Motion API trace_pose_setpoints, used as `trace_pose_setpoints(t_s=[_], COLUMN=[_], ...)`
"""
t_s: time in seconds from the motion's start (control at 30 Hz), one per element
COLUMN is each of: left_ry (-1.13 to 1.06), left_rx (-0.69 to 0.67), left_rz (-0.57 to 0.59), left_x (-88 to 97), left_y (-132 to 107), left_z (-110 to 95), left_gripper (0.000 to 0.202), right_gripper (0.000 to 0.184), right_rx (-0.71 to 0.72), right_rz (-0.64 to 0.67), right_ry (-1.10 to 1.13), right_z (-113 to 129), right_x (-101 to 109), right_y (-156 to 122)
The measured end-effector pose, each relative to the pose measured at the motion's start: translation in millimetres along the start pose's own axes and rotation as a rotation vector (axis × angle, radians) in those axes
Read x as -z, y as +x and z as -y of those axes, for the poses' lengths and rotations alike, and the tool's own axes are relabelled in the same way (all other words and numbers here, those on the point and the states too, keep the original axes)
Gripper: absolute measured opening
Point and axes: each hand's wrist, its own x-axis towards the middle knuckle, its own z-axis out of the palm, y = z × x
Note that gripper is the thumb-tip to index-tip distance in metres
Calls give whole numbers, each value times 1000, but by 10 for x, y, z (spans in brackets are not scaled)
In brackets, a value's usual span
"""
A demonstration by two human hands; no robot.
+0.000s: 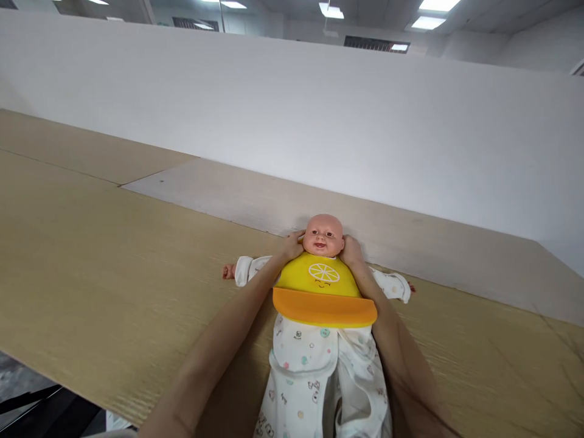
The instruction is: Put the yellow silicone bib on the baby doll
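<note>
A baby doll [323,228] lies on its back with its arms spread, dressed in a white printed outfit [301,353]. Over its chest is a yellow bib [292,274] with a citrus-slice face and an orange catch pocket [323,307]. My left hand [292,246] is closed at the left side of the doll's neck, a bit of the yellow neck strap showing at its fingers. On the other side, my right hand [351,250] curls in behind the head below the ear. Its fingertips are hidden, so what they hold cannot be made out.
The doll lies on a wood-grain table [114,261] with a paler strip [255,194] along the back. Behind rises a white partition [292,109]. The table's front edge and a dark object [59,413] below it show at lower left.
</note>
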Motion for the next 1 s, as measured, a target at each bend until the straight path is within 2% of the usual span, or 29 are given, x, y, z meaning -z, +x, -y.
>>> trace_pose_setpoints(t_s=[0.1,0.27,0.63,1.0], left_ry=[51,15,-18,6], left_rx=[37,26,-1,-5], left_rz=[-17,-8,-23,-1], left_x=[-4,7,-2,47], left_y=[10,-3,41,78], left_z=[-12,-44,21,-77], left_gripper=[56,53,53,56], right_gripper=[35,42,37,34], right_rx=[-22,-37,-32,-48], right_rz=[14,21,39,30], right_ry=[16,9,-79,-155], right_z=[-9,-23,1,-34], right_x=[-5,-7,10,2], right_y=[4,18,16,-45])
